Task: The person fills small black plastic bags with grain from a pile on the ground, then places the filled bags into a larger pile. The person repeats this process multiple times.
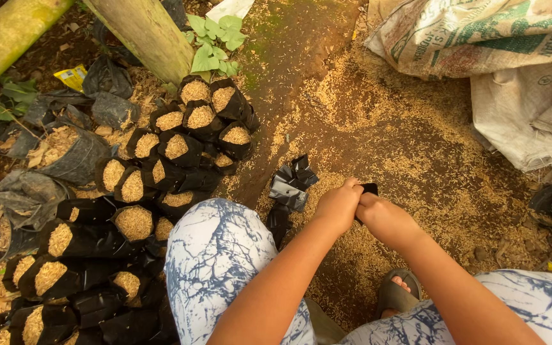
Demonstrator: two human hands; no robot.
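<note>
My left hand (337, 206) and my right hand (383, 216) are pressed together over the husk-strewn ground, both gripping a small black plastic nursery bag (369, 188); only its top corner shows above my fingers. Just left of my hands lies a small pile of empty black plastic bags (291, 186), crumpled on the ground. My knees in white-and-blue patterned trousers (217, 255) frame the bottom of the view.
Several black bags filled with rice husk (161, 160) stand packed together at the left. Loose rice husk (378, 115) covers the dirt ahead. Woven sacks (493, 38) lie at the upper right. A bamboo pole (148, 32) leans at the top left. My sandalled foot (398, 291) rests below my hands.
</note>
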